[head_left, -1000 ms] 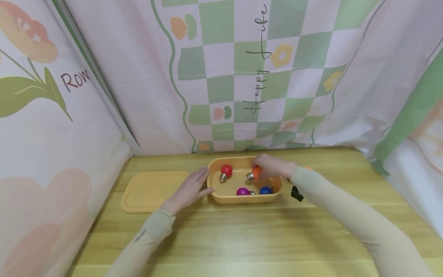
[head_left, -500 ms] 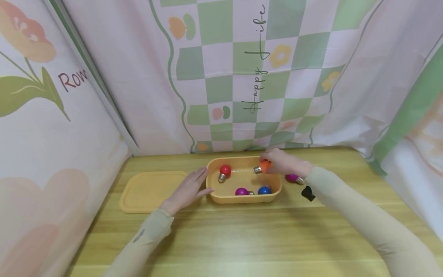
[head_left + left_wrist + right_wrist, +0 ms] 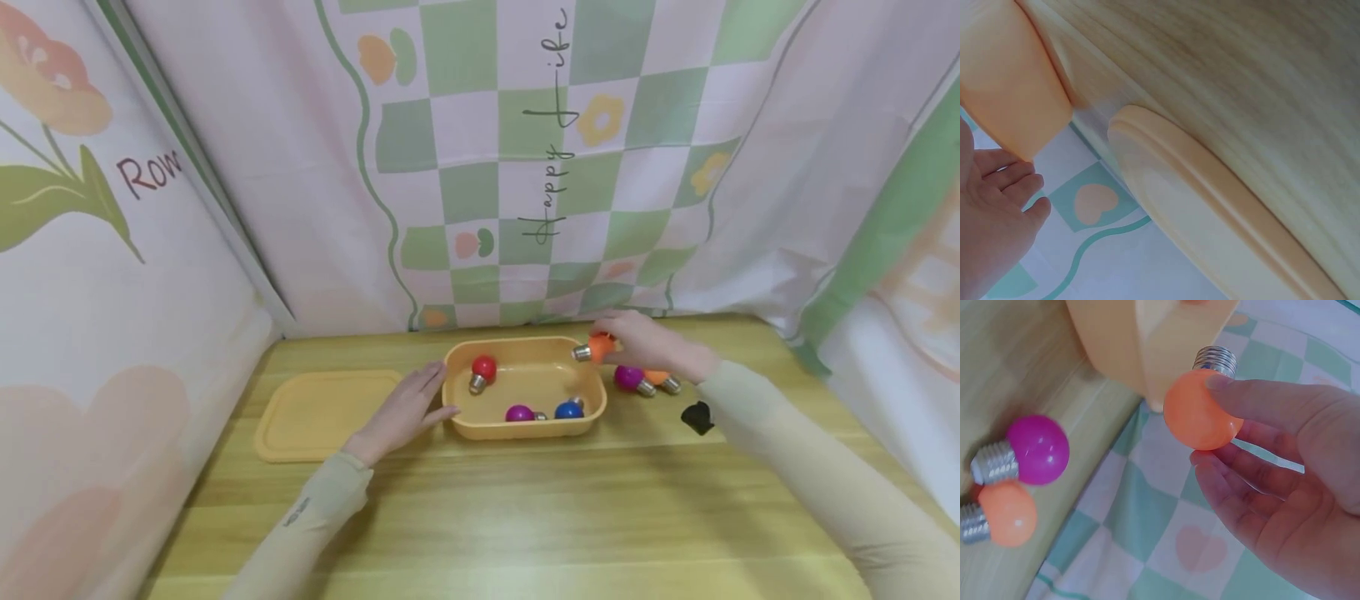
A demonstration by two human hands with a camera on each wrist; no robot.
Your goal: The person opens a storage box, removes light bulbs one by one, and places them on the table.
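- Pinching an orange bulb (image 3: 602, 348) between thumb and fingertips, the person's right hand (image 3: 648, 340) is at two o'clock from the middle of the yellow box (image 3: 525, 432), as the head camera sees it. The held bulb's metal cap points to about nine o'clock; how close its glass comes to the box's rim is hard to judge from these angles.
- The left hand (image 3: 401, 408) grasps nothing: its fingers lie extended against the box's nine o'clock end, with the thumb spread toward eight o'clock.
- Three bulbs lie inside the box: a red bulb (image 3: 484, 367) at ten o'clock, cap toward seven; a purple bulb (image 3: 519, 414) at six o'clock, cap toward three; a blue bulb (image 3: 568, 411) at four o'clock.
- Outside, at three o'clock, a second purple bulb (image 3: 628, 378) and a second orange bulb (image 3: 1013, 514) lie side by side on the wooden table (image 3: 480, 517), caps toward four.
- Farther out, between three and four o'clock, sits a small black object (image 3: 698, 417) near the right sleeve (image 3: 795, 450).
- At nine o'clock the yellow lid (image 3: 322, 408) lies flat, partly behind the left hand.
- A green-and-white checked cloth (image 3: 468, 133) hangs at twelve o'clock.
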